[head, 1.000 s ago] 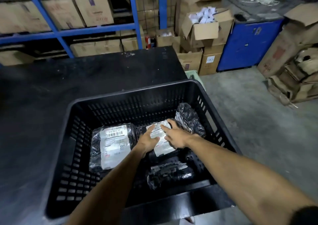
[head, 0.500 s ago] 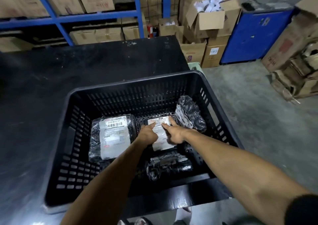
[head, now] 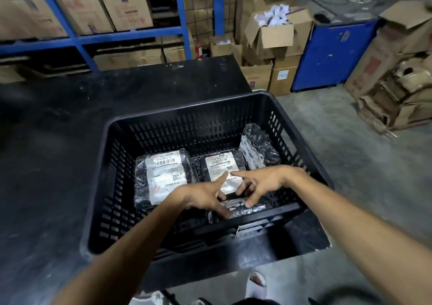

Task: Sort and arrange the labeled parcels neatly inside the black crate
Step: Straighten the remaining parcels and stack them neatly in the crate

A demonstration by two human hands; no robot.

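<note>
The black slotted crate point(head: 149, 127) sits on a dark table. Inside, a black-wrapped parcel with a white barcode label point(head: 162, 176) lies flat at the left. A second labeled parcel point(head: 219, 164) lies flat in the middle. A third parcel point(head: 258, 148) leans upright against the right wall. A fourth black parcel point(head: 254, 207) lies near the front wall, partly hidden by my fingers. My left hand point(head: 205, 197) and my right hand point(head: 261, 183) hover over the middle and front parcels, fingers spread, index fingers touching the middle label, gripping nothing.
The dark table point(head: 58, 141) extends left and back from the crate. Blue shelving point(head: 93, 38) with cardboard boxes stands behind. Stacked cartons point(head: 275, 36), a blue cabinet point(head: 334, 52) and flattened cardboard point(head: 397, 89) line the concrete floor at right. My feet show below the table edge.
Both hands have let go of the middle parcel, which now lies flat beside the left one. My hands drew back toward the front parcel with fingers spreading.
</note>
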